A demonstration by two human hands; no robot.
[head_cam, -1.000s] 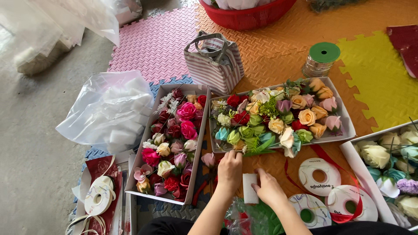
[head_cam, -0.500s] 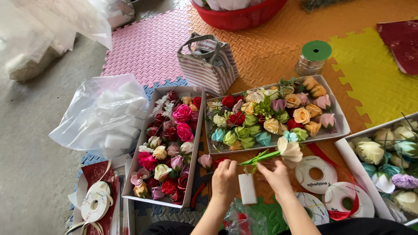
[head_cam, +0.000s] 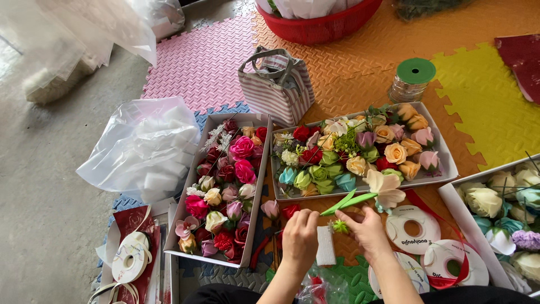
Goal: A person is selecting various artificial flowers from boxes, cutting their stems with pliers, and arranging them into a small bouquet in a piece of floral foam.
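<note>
Head view, looking down at foam floor mats. My right hand [head_cam: 368,228] is closed on the green stem [head_cam: 349,201] of a cream flower [head_cam: 387,188], pinched low near a small green sepal piece [head_cam: 340,226]. The stem slants up to the right and the bloom lies over the near edge of the wide tray [head_cam: 445,169], just beside the ribbon rolls [head_cam: 413,228].

My left hand [head_cam: 299,239] is curled palm down, fingers bent toward the stem's lower end. I cannot tell whether it grips anything. A white block [head_cam: 325,247] lies on the mat between the two hands, touching or nearly touching the left one.

The wide tray holds mixed flower heads in red, green, peach and pink. To its left, edge to edge, a narrow box [head_cam: 185,211] holds red, pink and cream roses. A striped bag [head_cam: 275,84] stands beyond both, at the seam of the pink and orange mats. A green-topped spool [head_cam: 412,80] stands on the orange mat to the right of the bag. A clear plastic bag [head_cam: 143,146] lies left of the narrow box.
</note>
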